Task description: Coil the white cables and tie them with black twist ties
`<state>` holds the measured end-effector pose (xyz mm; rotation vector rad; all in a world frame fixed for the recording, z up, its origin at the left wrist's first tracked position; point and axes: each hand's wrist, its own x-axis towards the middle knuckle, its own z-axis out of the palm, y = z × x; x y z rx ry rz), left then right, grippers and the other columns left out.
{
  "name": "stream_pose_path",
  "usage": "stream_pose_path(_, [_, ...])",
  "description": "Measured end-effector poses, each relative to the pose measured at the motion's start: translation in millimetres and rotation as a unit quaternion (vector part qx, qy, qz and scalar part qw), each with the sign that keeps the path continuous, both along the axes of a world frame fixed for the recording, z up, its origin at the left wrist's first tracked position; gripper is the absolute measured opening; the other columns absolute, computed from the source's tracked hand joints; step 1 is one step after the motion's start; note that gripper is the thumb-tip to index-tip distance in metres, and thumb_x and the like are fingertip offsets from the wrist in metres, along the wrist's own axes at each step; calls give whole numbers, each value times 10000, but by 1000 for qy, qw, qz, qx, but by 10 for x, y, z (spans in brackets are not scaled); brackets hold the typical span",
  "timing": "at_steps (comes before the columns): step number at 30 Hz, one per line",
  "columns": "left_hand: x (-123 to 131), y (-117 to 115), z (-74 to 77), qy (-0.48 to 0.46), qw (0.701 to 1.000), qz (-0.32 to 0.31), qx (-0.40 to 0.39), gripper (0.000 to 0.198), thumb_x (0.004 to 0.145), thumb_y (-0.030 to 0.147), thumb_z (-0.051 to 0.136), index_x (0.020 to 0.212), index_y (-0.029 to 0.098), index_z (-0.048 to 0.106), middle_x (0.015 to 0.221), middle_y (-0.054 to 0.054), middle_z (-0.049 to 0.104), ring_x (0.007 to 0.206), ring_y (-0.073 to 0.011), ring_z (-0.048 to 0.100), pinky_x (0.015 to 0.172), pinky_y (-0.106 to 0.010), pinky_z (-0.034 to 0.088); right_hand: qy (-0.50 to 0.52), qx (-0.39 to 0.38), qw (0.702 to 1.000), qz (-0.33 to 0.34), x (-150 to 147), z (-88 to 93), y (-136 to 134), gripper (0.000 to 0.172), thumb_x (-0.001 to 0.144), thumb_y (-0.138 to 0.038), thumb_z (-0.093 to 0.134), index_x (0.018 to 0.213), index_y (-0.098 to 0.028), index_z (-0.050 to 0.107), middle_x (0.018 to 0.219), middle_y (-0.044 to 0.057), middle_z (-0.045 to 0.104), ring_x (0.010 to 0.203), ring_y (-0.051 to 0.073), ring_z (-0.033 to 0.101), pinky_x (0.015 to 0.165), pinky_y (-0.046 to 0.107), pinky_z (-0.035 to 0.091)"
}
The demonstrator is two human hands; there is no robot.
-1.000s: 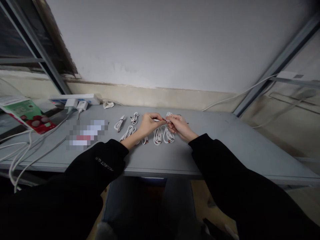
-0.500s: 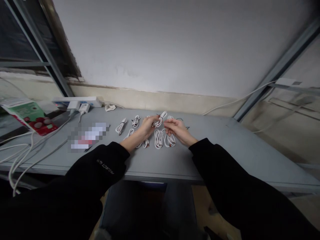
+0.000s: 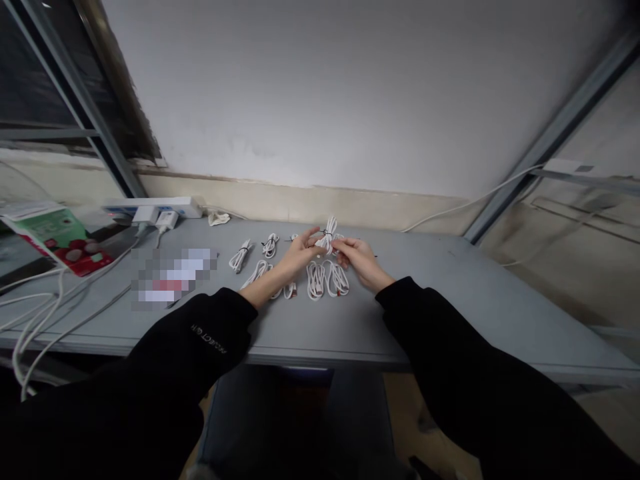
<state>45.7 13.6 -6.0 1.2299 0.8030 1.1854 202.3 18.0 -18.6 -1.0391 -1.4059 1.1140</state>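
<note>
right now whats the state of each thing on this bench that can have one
white cable bundle, coiled upright, black tie round it
right hand, pinching the bundle's lower end
left hand, fingers spread beside the bundle
tied cable coil, lying on bench, black tie on
loose cable loops, lying flat, no tie visible
power strip, adapters plugged in

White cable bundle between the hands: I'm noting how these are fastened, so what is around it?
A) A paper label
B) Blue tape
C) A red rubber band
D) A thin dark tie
D: a thin dark tie crosses the white cable bundle raised between the left hand and the right hand.
</note>
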Motion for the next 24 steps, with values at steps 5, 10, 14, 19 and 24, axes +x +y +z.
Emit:
stream_pose_path(5, [-29, 21, 68, -3, 999, 45, -14, 752, 713, -52, 564, 1408, 104, 325, 1267, -173, 616, 1007, -188, 645, 950, -351, 450, -40, 55, 996, -57, -59, 42, 143, 196, 747, -354, 634, 713, -164, 671, 645, 5, 624, 576, 106, 503, 562, 251, 369])
stream_pose_path(10, [-121, 76, 103, 24, 990, 139, -16, 738, 711, 5, 665, 1372, 112, 356, 1228, -163, 616, 812, -139, 653, 820, -317, 505, -164, 96, 976, -110, -165, 15, 332, 183, 800, -272, 569, 702, -159, 674, 710, 46, 690, 692, 163, 612, 654, 269, 430])
stream_pose_path(14, [-156, 119, 90, 62, 982, 177, -23, 736, 660, -51, 669, 1323, 113, 394, 1020, -86, 660, 742, -111, 626, 765, -286, 502, -287, 115, 943, -124, -231, -43, 377, 202, 843, -256, 553, 766, -167, 717, 807, 70, 734, 798, 198, 658, 729, 291, 456])
stream_pose_path(19, [-161, 160, 21, 132, 975, 177, 8, 671, 658, -63, 658, 1261, 100, 413, 809, -6, 643, 676, -113, 610, 755, -295, 499, -401, 124, 903, -97, -277, -17, 269, 211, 852, -211, 542, 830, -197, 751, 874, 63, 750, 930, 235, 665, 847, 342, 445])
stream_pose_path(24, [-181, 236, -108, 204, 964, 156, 65, 482, 673, -26, 663, 1096, 119, 483, 713, 25, 608, 671, -122, 614, 751, -291, 496, -409, 108, 903, -74, -299, 53, 147, 230, 866, -237, 535, 883, -228, 764, 890, 58, 755, 1013, 261, 652, 958, 420, 392])
